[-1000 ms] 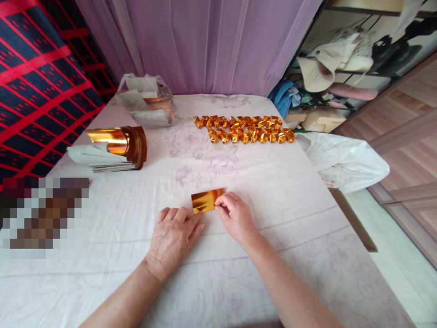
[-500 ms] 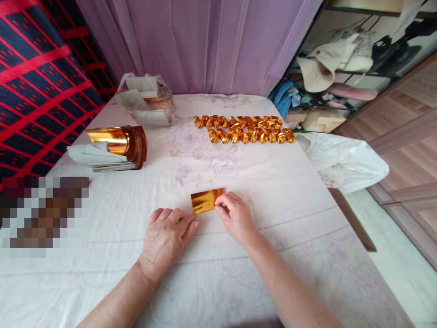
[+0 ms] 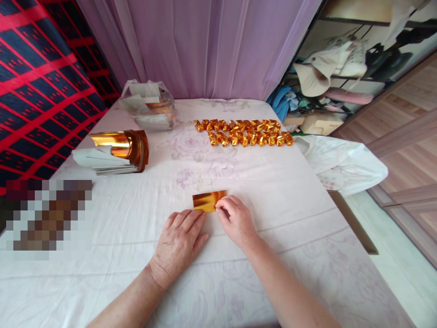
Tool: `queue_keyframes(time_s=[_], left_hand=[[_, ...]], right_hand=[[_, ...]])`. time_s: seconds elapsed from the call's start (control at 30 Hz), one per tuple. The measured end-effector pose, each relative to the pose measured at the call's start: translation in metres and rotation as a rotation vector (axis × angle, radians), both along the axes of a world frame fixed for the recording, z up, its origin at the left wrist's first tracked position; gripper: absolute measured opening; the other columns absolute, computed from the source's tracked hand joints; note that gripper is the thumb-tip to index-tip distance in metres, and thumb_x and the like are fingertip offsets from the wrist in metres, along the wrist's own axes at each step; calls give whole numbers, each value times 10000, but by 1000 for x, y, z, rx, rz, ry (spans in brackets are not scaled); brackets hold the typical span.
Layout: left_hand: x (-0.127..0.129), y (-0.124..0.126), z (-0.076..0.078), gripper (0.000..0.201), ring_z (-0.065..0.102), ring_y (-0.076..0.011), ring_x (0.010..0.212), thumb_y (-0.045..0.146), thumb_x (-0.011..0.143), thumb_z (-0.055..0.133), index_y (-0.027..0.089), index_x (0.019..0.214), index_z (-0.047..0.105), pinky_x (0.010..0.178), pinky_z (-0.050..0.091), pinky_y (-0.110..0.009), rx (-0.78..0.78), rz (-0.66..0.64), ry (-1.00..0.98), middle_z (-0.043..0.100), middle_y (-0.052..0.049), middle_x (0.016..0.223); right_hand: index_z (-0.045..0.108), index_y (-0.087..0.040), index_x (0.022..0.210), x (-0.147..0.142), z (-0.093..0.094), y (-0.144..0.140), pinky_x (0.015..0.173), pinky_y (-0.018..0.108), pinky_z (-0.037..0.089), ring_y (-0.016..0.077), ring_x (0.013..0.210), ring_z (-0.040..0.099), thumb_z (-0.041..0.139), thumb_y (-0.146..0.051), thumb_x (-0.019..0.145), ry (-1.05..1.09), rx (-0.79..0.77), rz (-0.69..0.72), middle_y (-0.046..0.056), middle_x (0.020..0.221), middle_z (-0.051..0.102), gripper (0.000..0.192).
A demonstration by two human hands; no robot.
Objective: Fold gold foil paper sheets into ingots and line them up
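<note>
The right hand (image 3: 236, 220) pinches the right end of a small gold paper (image 3: 209, 201), with the thumb and fingertips closed on its edge. The left hand (image 3: 180, 241) lies flat and open beside it, holding nothing, and its fingertips touch the near edge of the paper and press it down. The gold paper lies on the counter (image 3: 280, 196), right in front of the person, between the two hands.

The paper looks very thin and light, so it should lift with almost no push. It is shiny and smooth, so it may slip under the fingers. It bends easily and would keep a crease, and a hard pull could crumple or tear it. The best places to hold it look like the short ends or the corners, with just the fingertips.

Farther back on the counter sit two rows of little folded gold shapes (image 3: 244, 132), close together. To the left is a stack of gold sheets (image 3: 116, 152) with the top ones curled up. Behind the stack is a clear plastic bag (image 3: 147, 105) with more sheets inside. A white plastic bag (image 3: 341, 164) hangs off the right side of the counter. A purple curtain (image 3: 205, 45) hangs at the back
</note>
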State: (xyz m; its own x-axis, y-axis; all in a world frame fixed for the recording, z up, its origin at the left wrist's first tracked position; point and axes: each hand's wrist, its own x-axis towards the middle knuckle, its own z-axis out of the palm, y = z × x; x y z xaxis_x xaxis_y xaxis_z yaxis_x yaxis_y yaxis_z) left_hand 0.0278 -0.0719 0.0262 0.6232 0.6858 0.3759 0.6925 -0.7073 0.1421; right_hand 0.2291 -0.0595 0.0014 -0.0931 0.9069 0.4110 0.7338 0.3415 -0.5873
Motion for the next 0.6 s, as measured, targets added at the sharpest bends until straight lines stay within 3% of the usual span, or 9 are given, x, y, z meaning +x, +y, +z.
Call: queue_keyframes(time_s=[0.23,0.6], left_hand=[[-2,0,-6,361,577,-292,1134,356,959,508,151,1229,633,954,418,-468,-43,62,32,666,-107,1233],[3,3,-1,365,577,-285,1110,353,945,524,181,1253,618,967,415,-485,-84,76,59,654,-107,1228]], right_hand=[[694,-231,1087,-7,12,-17,804,376,475,218,888,565,548,-165,902,-292,5,60,71,966,630,245],[712,-259,1107,-9,18,-20,765,373,437,211,833,538,579,-199,903,-393,-68,40,56,885,632,250]])
